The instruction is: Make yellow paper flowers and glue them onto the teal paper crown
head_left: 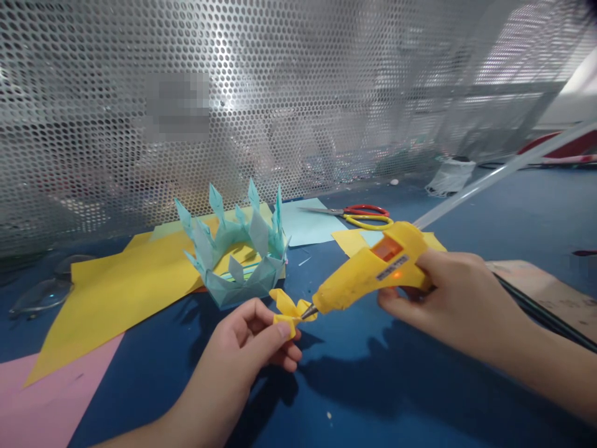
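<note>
Between the thumb and fingers of my left hand [254, 342] is a small folded yellow paper piece [285, 306] with petal-like points. My right hand [448, 292] grips a yellow hot glue gun [364, 274] by its handle, and an orange light glows on its side. The metal nozzle points left and down, its tip at the middle of the yellow paper piece; whether it touches cannot be told. A clear glue stick [494, 179] juts out of the gun's back. Just behind my left hand stands a light-blue folded paper crown [237, 283] with upright pointed tips.
Yellow paper [125, 292] and pink paper [60, 386] lie at left, near clear glasses [41, 294]. Scissors [361, 214] with red and yellow handles rest partly on light-blue paper [310, 230]. A perforated metal screen [280, 93] rises behind. White thread [450, 177] stands back right.
</note>
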{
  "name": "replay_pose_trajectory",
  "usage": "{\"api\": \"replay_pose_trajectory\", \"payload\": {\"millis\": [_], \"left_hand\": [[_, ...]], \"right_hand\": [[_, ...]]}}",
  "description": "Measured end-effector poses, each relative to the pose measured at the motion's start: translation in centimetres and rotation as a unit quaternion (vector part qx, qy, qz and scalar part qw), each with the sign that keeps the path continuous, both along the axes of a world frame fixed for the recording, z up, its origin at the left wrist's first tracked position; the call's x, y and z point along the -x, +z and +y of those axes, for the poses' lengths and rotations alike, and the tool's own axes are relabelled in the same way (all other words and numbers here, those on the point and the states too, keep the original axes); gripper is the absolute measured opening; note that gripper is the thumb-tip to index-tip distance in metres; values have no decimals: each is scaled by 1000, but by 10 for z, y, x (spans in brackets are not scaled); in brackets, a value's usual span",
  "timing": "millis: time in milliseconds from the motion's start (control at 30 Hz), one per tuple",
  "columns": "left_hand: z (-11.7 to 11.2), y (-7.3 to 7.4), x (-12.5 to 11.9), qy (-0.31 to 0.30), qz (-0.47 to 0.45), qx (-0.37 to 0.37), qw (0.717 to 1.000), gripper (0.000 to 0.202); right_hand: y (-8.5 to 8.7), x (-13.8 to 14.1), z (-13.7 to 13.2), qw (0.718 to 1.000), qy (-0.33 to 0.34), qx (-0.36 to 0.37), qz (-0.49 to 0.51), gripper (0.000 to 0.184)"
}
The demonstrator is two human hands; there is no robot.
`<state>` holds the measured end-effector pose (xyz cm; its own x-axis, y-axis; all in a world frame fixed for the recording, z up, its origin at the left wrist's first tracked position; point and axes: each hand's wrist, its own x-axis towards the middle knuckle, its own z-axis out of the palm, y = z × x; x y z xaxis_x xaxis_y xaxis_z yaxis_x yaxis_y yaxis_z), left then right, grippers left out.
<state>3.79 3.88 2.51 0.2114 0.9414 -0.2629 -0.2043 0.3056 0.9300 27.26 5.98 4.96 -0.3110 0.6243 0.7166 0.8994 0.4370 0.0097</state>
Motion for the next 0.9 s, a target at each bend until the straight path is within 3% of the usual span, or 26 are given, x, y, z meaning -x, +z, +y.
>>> {"api": "replay_pose_trajectory", "payload": {"millis": [267,900], "left_hand": [[-3,5,-1,12,-4,3,1000,30],[-2,3,-1,3,6,0,1000,30]], "right_hand": [[-1,-2,2,1000,1,-15,-14,22],[-4,-7,7,1000,-7,-17,-11,19]]}}
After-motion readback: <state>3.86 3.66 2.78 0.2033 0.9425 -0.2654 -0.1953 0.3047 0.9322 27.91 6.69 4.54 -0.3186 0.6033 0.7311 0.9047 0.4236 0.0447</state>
